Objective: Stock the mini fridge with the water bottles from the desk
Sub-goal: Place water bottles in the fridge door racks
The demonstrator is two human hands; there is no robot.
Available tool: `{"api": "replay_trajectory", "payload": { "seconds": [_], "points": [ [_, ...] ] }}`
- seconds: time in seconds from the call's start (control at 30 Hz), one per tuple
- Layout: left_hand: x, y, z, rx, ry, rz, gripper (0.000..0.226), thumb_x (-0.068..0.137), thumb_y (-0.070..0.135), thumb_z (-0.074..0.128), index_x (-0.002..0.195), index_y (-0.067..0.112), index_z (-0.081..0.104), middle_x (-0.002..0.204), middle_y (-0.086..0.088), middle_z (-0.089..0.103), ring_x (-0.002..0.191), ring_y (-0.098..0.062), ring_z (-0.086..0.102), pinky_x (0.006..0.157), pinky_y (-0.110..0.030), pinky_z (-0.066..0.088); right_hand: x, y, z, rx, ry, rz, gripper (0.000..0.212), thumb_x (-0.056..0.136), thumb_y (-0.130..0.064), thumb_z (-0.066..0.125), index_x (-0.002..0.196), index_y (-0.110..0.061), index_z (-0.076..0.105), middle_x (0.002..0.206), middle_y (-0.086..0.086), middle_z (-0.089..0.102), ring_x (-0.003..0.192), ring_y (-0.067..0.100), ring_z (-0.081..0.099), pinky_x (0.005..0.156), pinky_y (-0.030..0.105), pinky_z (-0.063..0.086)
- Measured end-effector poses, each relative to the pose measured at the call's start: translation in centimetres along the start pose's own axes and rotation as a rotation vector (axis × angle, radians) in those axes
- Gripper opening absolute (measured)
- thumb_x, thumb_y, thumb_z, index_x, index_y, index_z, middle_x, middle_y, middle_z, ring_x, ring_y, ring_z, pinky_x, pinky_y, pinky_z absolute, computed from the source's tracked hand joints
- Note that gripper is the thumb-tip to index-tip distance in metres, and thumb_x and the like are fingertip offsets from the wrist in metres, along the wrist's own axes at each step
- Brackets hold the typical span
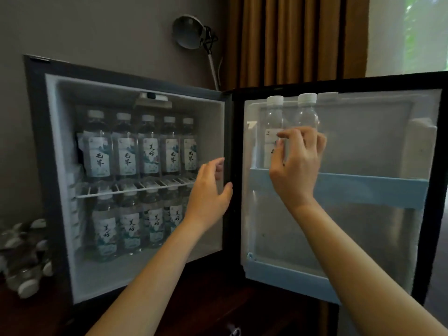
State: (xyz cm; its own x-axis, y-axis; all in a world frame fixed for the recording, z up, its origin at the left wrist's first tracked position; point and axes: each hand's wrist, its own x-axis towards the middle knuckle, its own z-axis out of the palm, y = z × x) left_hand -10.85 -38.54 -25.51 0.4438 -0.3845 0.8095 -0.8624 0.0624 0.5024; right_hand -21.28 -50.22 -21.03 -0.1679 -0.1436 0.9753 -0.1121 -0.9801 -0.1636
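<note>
- Two clear plastic water bottles with white caps, the hinge-side bottle point(274, 112) and the second bottle point(307, 110), upright and side by side behind the pale blue rail point(368, 190) of the open door point(363, 243), in its upper shelf at the hinge end.
- Right hand point(297, 163) in front of both, fingers curled. Apparently gripping the second bottle, with thumb and forefinger by the hinge-side bottle's label, though the hand hides the contact.
- Left hand point(208, 197) loosely spread, holding nothing, thumb beside the front edge of the black mini fridge point(36, 141) on its hinge side.
- Inside, an upper row of five labelled bottles point(126, 154) on the white wire shelf point(109, 193), and a lower row point(131, 226) standing on the fridge floor.
- Heap of lying bottles point(24, 258) at the left edge of the dark wooden desk point(206, 299).
- Round grey lamp point(189, 32) and brown curtain point(291, 40) behind.
</note>
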Motion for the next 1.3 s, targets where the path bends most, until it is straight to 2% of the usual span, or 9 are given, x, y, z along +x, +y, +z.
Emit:
{"api": "replay_trajectory", "payload": {
  "seconds": [0.17, 0.3, 0.5, 0.6, 0.77, 0.9, 1.0, 1.1, 1.3],
  "points": [
    [-2.9, -3.4, -4.2, 0.133, 0.061, -0.064, 0.043, 0.088, 0.009, 0.059, 0.129, 0.015, 0.047, 0.113, 0.004, 0.047, 0.100, -0.008, 0.050, 0.085, -0.020, 0.043, -4.3, -4.7, 3.5, 0.101, -0.140, -0.132, 0.015, 0.083, -0.005, 0.049, 0.085, -0.002, 0.064, 0.086, 0.015, 0.059, 0.091, 0.025, 0.045, 0.079, 0.032, 0.039],
    [-6.8, -6.3, -8.9, 0.257, 0.123, -0.052, 0.035, 0.084, 0.000, 0.058, 0.116, 0.012, 0.058, 0.104, 0.003, 0.053, 0.085, -0.009, 0.055, 0.078, -0.024, 0.049, -9.2, -9.9, 6.0, 0.337, -0.415, -0.163, 0.021, 0.083, -0.012, 0.043, 0.086, -0.003, 0.063, 0.076, 0.009, 0.061, 0.074, 0.027, 0.056, 0.066, 0.034, 0.044],
    [-14.2, -9.9, -16.8, 0.498, 0.273, -0.116, 0.019, 0.083, 0.002, 0.053, 0.096, 0.009, 0.066, 0.084, 0.010, 0.055, 0.071, -0.004, 0.050, 0.064, -0.009, 0.041, -17.8, -18.4, 8.8, 0.585, -0.833, -0.148, 0.019, 0.083, -0.016, 0.046, 0.090, -0.009, 0.063, 0.067, 0.004, 0.064, 0.060, 0.026, 0.062, 0.048, 0.027, 0.039],
    [-17.5, -12.1, -21.1, 0.605, 0.341, -0.280, 0.021, 0.082, -0.002, 0.056, 0.093, 0.012, 0.067, 0.084, 0.007, 0.059, 0.073, -0.006, 0.055, 0.066, -0.015, 0.041, -21.6, -22.0, 10.4, 0.610, -1.060, -0.093, 0.023, 0.087, -0.020, 0.045, 0.101, -0.012, 0.062, 0.081, 0.014, 0.069, 0.077, 0.036, 0.064, 0.059, 0.037, 0.045],
    [-22.0, -16.1, -26.6, 0.724, 0.388, -0.579, 0.023, 0.082, 0.000, 0.056, 0.097, 0.014, 0.064, 0.087, 0.008, 0.055, 0.074, -0.014, 0.058, 0.071, -0.030, 0.048, -27.3, -27.4, 13.4, 0.637, -1.393, 0.079, 0.027, 0.091, -0.018, 0.047, 0.115, -0.017, 0.060, 0.111, 0.012, 0.067, 0.105, 0.031, 0.060, 0.087, 0.038, 0.048],
    [-23.2, -19.3, -29.2, 0.857, 0.285, -0.814, 0.030, 0.087, 0.009, 0.053, 0.116, 0.014, 0.056, 0.110, 0.000, 0.054, 0.108, -0.020, 0.051, 0.084, -0.025, 0.040, -30.1, -31.1, 16.2, 0.547, -1.625, 0.115, 0.051, 0.093, -0.019, 0.046, 0.141, -0.013, 0.030, 0.142, 0.015, 0.037, 0.125, 0.033, 0.044, 0.100, 0.039, 0.039],
    [-22.6, -21.2, -30.1, 0.934, 0.222, -0.891, 0.041, 0.089, 0.013, 0.051, 0.129, 0.015, 0.046, 0.128, -0.004, 0.046, 0.124, -0.021, 0.037, 0.098, -0.027, 0.035, -31.2, -32.9, 18.5, 0.422, -1.654, 0.216, 0.059, 0.091, -0.015, 0.047, 0.143, -0.011, 0.019, 0.145, 0.020, 0.022, 0.130, 0.040, 0.032, 0.103, 0.042, 0.035],
    [-22.1, -22.3, -30.5, 0.981, 0.220, -0.804, 0.043, 0.089, 0.014, 0.051, 0.132, 0.014, 0.044, 0.129, -0.003, 0.046, 0.126, -0.020, 0.034, 0.103, -0.026, 0.029, -31.6, -33.8, 20.7, 0.348, -1.645, 0.313, 0.061, 0.090, -0.012, 0.048, 0.143, -0.019, 0.019, 0.146, 0.021, 0.017, 0.133, 0.040, 0.024, 0.104, 0.043, 0.034],
    [-22.3, -22.6, -31.1, 0.996, 0.346, -0.653, 0.037, 0.088, 0.011, 0.053, 0.125, 0.012, 0.051, 0.121, -0.002, 0.052, 0.119, -0.018, 0.040, 0.097, -0.024, 0.034, -33.0, -34.4, 23.8, 0.285, -1.577, 0.288, 0.043, 0.092, -0.013, 0.048, 0.132, -0.022, 0.034, 0.135, 0.019, 0.032, 0.126, 0.037, 0.032, 0.098, 0.044, 0.040]
  ]
}}
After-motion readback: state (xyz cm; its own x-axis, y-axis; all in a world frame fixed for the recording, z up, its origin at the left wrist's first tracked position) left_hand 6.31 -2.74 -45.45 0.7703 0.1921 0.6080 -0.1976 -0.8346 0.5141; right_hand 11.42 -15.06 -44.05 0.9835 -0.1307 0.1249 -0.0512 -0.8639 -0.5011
